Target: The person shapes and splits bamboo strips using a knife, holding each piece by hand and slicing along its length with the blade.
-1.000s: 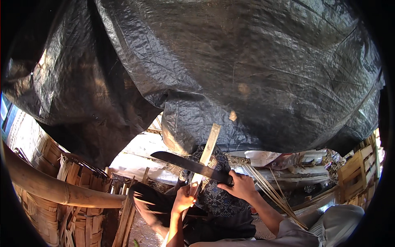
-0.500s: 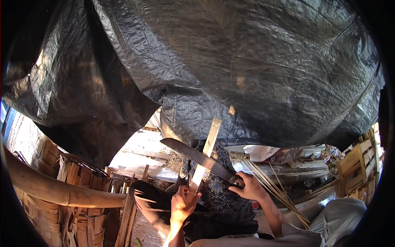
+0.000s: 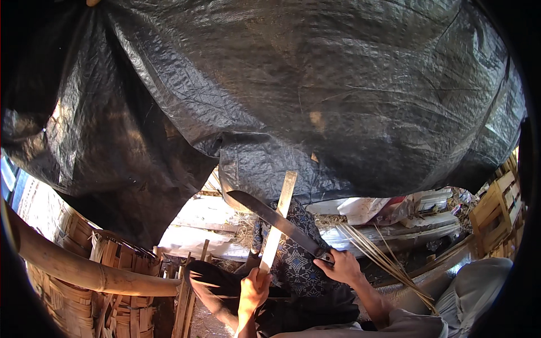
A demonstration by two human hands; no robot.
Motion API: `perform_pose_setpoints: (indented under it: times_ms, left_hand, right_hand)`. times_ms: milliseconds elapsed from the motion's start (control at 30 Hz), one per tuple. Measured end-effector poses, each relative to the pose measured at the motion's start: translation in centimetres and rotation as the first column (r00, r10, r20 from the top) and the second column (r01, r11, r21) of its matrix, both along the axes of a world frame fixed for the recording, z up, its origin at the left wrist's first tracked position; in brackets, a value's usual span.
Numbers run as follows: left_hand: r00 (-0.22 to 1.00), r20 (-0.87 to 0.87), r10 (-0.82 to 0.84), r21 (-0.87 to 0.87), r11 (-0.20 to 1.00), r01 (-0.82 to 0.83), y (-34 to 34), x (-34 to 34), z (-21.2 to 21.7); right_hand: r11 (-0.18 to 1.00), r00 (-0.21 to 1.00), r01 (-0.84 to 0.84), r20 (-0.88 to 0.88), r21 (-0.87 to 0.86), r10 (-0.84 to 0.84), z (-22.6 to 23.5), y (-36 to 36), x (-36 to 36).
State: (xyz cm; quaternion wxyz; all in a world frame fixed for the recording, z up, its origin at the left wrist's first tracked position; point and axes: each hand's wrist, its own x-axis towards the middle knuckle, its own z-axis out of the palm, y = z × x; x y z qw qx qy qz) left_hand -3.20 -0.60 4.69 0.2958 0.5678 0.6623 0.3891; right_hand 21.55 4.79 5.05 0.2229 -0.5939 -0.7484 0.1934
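Note:
My left hand (image 3: 255, 290) is closed around the near end of a pale, flat strip of split bamboo (image 3: 271, 248). The strip points away from me, its far end free and close to the black sheet. In my right hand (image 3: 344, 267) is the dark handle of a machete (image 3: 301, 236). Its long blade slants up to the left and crosses over the strip about midway along, its rounded tip beyond the strip's left side. Whether the edge bites into the bamboo, I cannot tell. Beneath both lies dark blue patterned cloth (image 3: 301, 267) over my lap.
A large black plastic sheet (image 3: 349, 96) hangs across the front. On the left a thick bamboo pole (image 3: 107, 276) runs in front of woven bamboo baskets (image 3: 62, 304). Thin bamboo sticks (image 3: 389, 265) lie right of my right hand, and a woven bamboo panel (image 3: 496, 211) stands far right.
The whole view has shifted, so most things sit slightly lower. The blade now crosses a little nearer the strip's far end and tilts somewhat more steeply. Both hands keep their holds.

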Motion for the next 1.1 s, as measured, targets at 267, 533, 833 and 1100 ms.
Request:
perform_pose_setpoints:
  times_ms: [267,533,833,1100]
  left_hand:
    - [0.946,0.323,0.031,-0.043,0.999,-0.018,-0.3,0.6,-0.7]
    - [0.948,0.316,-0.044,-0.182,0.977,0.106,0.4,1.8,-0.4]
    - [0.961,0.268,-0.064,-0.263,0.955,0.137,1.0,1.3,-0.8]
    - [0.954,0.294,0.058,-0.311,0.949,0.038,-1.8,-3.2,-1.2]
  right_hand:
    - [0.999,0.984,-0.037,-0.178,-0.016,0.034,0.3,-0.5,-0.2]
    - [0.994,0.99,-0.099,-0.102,-0.042,0.095,-0.3,0.3,-0.1]
    - [0.99,0.99,-0.143,-0.01,-0.014,0.143,0.0,1.5,-0.4]
    - [0.979,0.977,-0.19,0.085,-0.068,0.196,-0.1,3.0,-1.1]
